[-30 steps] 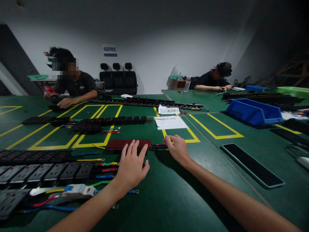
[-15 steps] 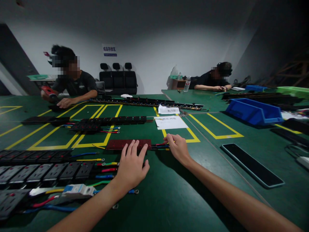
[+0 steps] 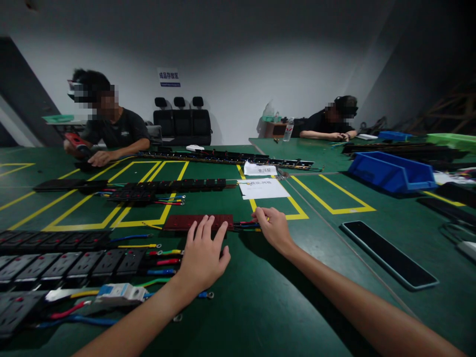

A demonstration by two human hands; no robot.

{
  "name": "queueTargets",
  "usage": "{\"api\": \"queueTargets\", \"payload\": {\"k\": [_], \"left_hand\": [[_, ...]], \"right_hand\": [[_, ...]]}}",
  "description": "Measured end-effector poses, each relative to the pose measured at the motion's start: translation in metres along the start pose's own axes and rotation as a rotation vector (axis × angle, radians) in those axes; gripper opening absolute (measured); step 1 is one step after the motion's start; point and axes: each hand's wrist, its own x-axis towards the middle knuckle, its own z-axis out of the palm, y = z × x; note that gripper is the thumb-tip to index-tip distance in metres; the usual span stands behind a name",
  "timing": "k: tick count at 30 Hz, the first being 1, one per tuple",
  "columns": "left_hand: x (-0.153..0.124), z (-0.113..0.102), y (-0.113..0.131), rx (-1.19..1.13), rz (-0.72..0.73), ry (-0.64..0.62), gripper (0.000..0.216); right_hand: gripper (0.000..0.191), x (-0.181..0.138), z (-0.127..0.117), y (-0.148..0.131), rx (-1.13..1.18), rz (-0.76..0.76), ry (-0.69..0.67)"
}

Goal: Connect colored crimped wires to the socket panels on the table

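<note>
A dark red socket strip [image 3: 176,222] lies across the green table in front of me. My left hand [image 3: 204,250] rests over its right half, fingers spread and fingertips on its top face. Red, blue and yellow wires [image 3: 243,226] come out of the strip's right end. My right hand [image 3: 273,228] is closed in a pinch at the far ends of these wires; the ends themselves are hidden by my fingers. Left of my left arm lie rows of black socket modules [image 3: 89,267] with coloured leads ending in ring terminals, and a white-and-blue breaker [image 3: 121,293].
A phone [image 3: 388,253] lies to the right, with a blue bin [image 3: 390,171] beyond. White paper labels [image 3: 264,188] and more black socket strips [image 3: 178,185] lie farther back. Across the table, one co-worker [image 3: 119,129] holds a red power tool; another person [image 3: 327,121] leans at the back right.
My hands and the red strip stay almost in place. The co-worker at the left has shifted their head slightly leftward.
</note>
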Motion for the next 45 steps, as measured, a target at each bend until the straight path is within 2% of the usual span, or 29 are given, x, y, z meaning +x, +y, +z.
{"api": "queueTargets", "payload": {"k": [10,23,28,32,36,45], "left_hand": [[-0.0001,0.0031,-0.0003,-0.003,0.006,0.018,0.054],[0.0015,-0.0002,0.0005,-0.005,-0.001,-0.001,0.054],[0.0011,0.0003,0.0002,-0.005,0.001,-0.004,0.054],[0.0004,0.0013,0.0002,-0.005,-0.002,0.0,0.055],[0.0,0.0026,-0.0006,-0.006,-0.003,0.011,0.055],[0.0007,0.0035,-0.0008,-0.003,0.003,0.01,0.055]], "right_hand": [[0.045,0.0006,0.0001,0.0007,0.021,0.022,0.002],[0.045,-0.0027,-0.0001,-0.0019,-0.028,-0.083,0.005],[0.046,-0.003,0.0012,-0.001,-0.058,-0.07,-0.031],[0.044,-0.0042,0.0016,-0.0006,-0.068,-0.106,0.019],[0.044,-0.0049,0.0019,-0.0002,-0.12,-0.134,-0.003],[0.045,-0.0054,0.0022,0.0,-0.118,-0.104,0.005]]}}
